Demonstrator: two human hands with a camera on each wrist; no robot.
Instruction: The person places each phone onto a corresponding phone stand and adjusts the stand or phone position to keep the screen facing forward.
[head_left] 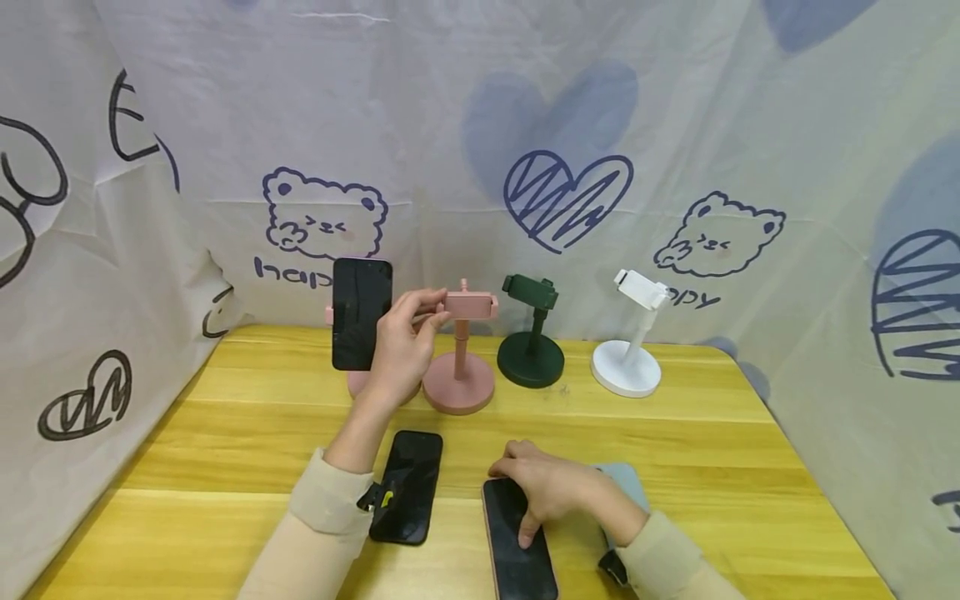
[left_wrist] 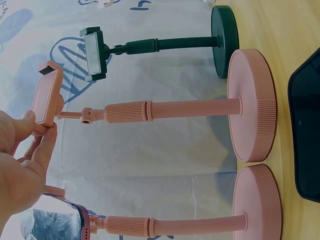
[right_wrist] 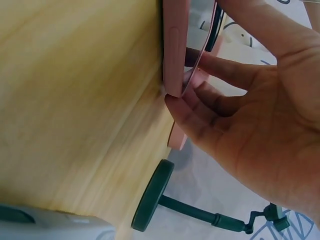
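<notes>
My left hand (head_left: 405, 342) pinches the left end of the clamp on a pink phone stand (head_left: 461, 392). In the left wrist view, thumb and fingertips meet at one end of that clamp (left_wrist: 46, 97), which holds no phone. My right hand (head_left: 551, 483) grips a phone in a pink case (head_left: 517, 558), lying screen up at the table's front. Its fingers curl over the far end, and the thumb lies on the screen side. The right wrist view shows fingertips against the case's edge (right_wrist: 175, 55). A black phone (head_left: 362, 312) sits upright in another pink stand at the left.
A green phone stand (head_left: 531, 360) and a white one (head_left: 627, 368) stand in the back row, their clamps without phones. Another black phone (head_left: 408, 487) lies near my left forearm. A light blue phone (head_left: 624, 482) is partly under my right wrist. Printed cloth (head_left: 450, 125) hangs behind the wooden table (head_left: 712, 483).
</notes>
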